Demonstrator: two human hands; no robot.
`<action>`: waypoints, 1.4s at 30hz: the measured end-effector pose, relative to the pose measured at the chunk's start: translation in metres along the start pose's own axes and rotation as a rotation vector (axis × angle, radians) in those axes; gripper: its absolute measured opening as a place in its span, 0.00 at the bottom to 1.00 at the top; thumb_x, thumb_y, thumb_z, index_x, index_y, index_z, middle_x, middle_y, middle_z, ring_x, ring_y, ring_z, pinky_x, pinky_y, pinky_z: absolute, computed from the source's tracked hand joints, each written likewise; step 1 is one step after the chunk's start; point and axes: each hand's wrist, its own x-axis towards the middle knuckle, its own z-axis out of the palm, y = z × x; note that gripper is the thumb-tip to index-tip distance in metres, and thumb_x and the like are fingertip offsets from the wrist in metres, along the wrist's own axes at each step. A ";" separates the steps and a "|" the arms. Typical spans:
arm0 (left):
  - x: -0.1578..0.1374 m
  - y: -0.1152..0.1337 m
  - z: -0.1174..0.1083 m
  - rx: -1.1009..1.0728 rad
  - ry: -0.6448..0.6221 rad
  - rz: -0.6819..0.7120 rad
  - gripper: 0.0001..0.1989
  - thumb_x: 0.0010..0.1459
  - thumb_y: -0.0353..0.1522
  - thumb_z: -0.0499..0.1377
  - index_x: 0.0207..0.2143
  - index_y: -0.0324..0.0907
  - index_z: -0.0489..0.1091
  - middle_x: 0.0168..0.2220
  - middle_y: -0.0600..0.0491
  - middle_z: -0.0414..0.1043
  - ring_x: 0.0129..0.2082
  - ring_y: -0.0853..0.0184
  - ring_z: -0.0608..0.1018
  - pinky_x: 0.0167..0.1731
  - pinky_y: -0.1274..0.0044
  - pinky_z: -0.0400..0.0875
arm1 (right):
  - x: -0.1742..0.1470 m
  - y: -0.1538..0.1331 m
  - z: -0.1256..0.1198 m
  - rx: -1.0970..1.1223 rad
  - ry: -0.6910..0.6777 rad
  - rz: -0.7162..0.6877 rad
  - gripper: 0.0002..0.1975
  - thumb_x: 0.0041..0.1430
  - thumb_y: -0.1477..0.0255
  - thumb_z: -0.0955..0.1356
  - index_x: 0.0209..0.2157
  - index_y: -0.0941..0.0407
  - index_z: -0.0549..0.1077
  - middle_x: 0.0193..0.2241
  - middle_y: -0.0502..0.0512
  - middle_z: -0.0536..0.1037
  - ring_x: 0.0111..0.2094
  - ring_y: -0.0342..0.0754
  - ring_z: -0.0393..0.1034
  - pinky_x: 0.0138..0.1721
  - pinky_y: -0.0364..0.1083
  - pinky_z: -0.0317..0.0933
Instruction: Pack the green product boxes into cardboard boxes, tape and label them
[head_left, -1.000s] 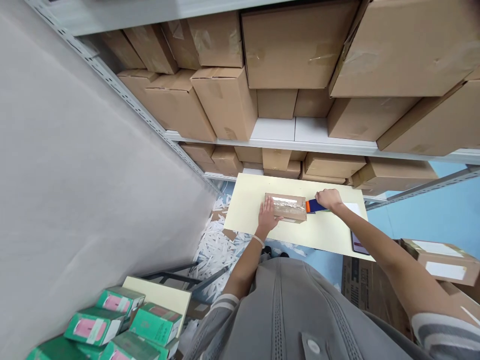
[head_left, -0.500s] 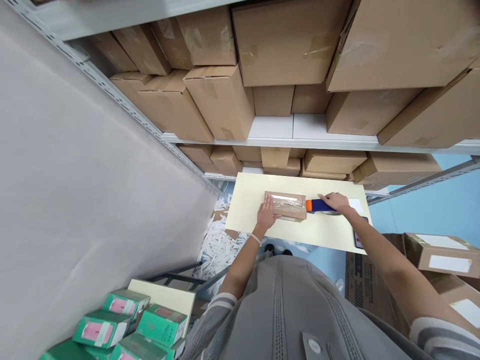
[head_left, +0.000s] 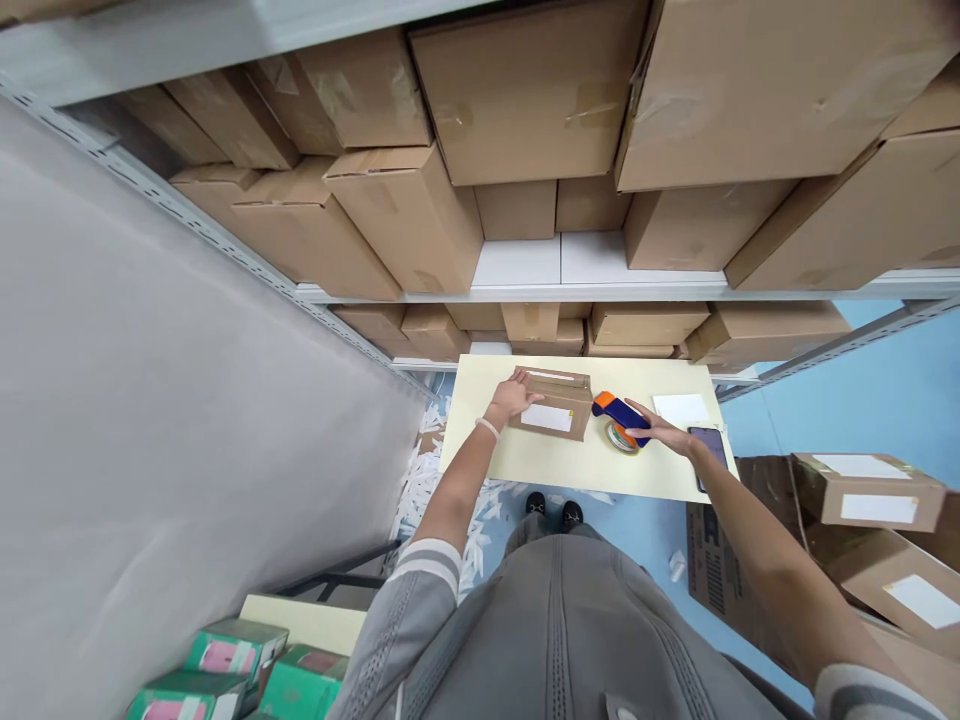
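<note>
A taped cardboard box with a white label on its near side is on the small cream table. My left hand grips its left end, fingers over the top edge and thumb on the near side. My right hand is closed on the rear part of a blue and orange tape dispenser, which carries a roll of tape. The dispenser's orange front end is close to the box's right end; I cannot tell whether they touch.
White paper and a phone lie at the table's right. Shelves packed with cartons rise behind it. Labelled cartons are stacked at right, green boxes at lower left. Paper strips litter the floor.
The box has turned so its labelled side shows more, and my left hand has shifted its hold. My right hand has tilted the tape dispenser, exposing its roll.
</note>
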 end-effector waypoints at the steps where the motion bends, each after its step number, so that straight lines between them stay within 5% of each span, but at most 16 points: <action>1: 0.009 -0.001 -0.006 -0.006 -0.025 0.001 0.37 0.67 0.51 0.40 0.65 0.32 0.57 0.67 0.41 0.56 0.69 0.61 0.57 0.65 0.73 0.55 | 0.002 0.001 0.000 0.030 0.020 0.001 0.40 0.44 0.57 0.75 0.60 0.53 0.67 0.51 0.60 0.77 0.53 0.58 0.69 0.54 0.52 0.63; 5: 0.039 -0.007 -0.022 -0.037 -0.181 -0.037 0.37 0.64 0.56 0.42 0.61 0.39 0.64 0.63 0.43 0.65 0.63 0.57 0.67 0.60 0.72 0.62 | 0.016 0.009 0.006 0.182 0.131 0.050 0.34 0.49 0.61 0.71 0.59 0.49 0.67 0.52 0.55 0.77 0.47 0.53 0.72 0.40 0.46 0.67; 10: 0.053 -0.018 -0.020 -0.038 -0.376 -0.118 0.40 0.60 0.60 0.40 0.43 0.41 0.78 0.44 0.42 0.80 0.46 0.54 0.81 0.47 0.70 0.72 | 0.039 0.021 0.020 0.395 0.244 0.157 0.29 0.46 0.65 0.68 0.54 0.49 0.70 0.40 0.50 0.80 0.36 0.48 0.74 0.30 0.43 0.66; 13: 0.047 -0.018 -0.010 -0.031 -0.413 -0.149 0.37 0.63 0.57 0.39 0.48 0.42 0.76 0.48 0.43 0.79 0.51 0.54 0.78 0.54 0.65 0.68 | 0.047 0.026 0.024 0.451 0.254 0.204 0.29 0.42 0.69 0.69 0.51 0.51 0.73 0.42 0.54 0.80 0.37 0.50 0.74 0.32 0.44 0.67; 16: 0.034 -0.001 0.003 0.013 -0.267 -0.095 0.34 0.67 0.52 0.40 0.64 0.42 0.61 0.66 0.42 0.59 0.68 0.53 0.59 0.66 0.54 0.46 | 0.052 0.032 0.026 0.475 0.252 0.188 0.28 0.43 0.69 0.69 0.50 0.54 0.74 0.42 0.57 0.81 0.39 0.54 0.75 0.35 0.47 0.69; 18: 0.025 0.019 0.014 0.059 -0.090 0.079 0.37 0.64 0.53 0.46 0.69 0.43 0.51 0.72 0.43 0.42 0.71 0.51 0.45 0.66 0.49 0.33 | 0.055 0.037 0.027 0.489 0.228 0.172 0.26 0.45 0.68 0.69 0.50 0.53 0.74 0.43 0.56 0.81 0.42 0.55 0.75 0.38 0.48 0.70; 24: 0.012 0.078 0.046 0.042 0.005 0.539 0.45 0.54 0.56 0.58 0.69 0.54 0.47 0.73 0.47 0.35 0.71 0.45 0.38 0.63 0.42 0.31 | 0.060 0.039 0.027 0.537 0.212 0.112 0.26 0.45 0.69 0.70 0.50 0.50 0.75 0.47 0.54 0.80 0.49 0.55 0.74 0.46 0.50 0.70; 29: 0.022 0.090 0.056 0.024 0.095 0.477 0.31 0.64 0.50 0.50 0.68 0.56 0.52 0.72 0.50 0.40 0.72 0.49 0.42 0.62 0.41 0.33 | 0.055 0.023 0.020 0.322 0.218 0.080 0.26 0.45 0.67 0.70 0.50 0.49 0.75 0.46 0.55 0.81 0.49 0.58 0.74 0.48 0.53 0.69; 35: 0.033 0.096 0.057 0.012 0.079 0.386 0.30 0.64 0.49 0.50 0.67 0.55 0.54 0.72 0.51 0.41 0.72 0.49 0.42 0.63 0.41 0.31 | 0.044 0.016 0.016 0.229 0.271 0.091 0.26 0.45 0.66 0.70 0.50 0.45 0.76 0.48 0.53 0.80 0.50 0.60 0.72 0.46 0.56 0.69; 42: 0.036 0.096 0.061 0.017 0.097 0.372 0.29 0.64 0.48 0.51 0.66 0.53 0.58 0.72 0.50 0.42 0.71 0.49 0.43 0.63 0.41 0.31 | -0.029 0.075 0.000 0.363 0.364 0.165 0.28 0.42 0.66 0.72 0.50 0.49 0.76 0.45 0.54 0.81 0.49 0.59 0.74 0.49 0.54 0.69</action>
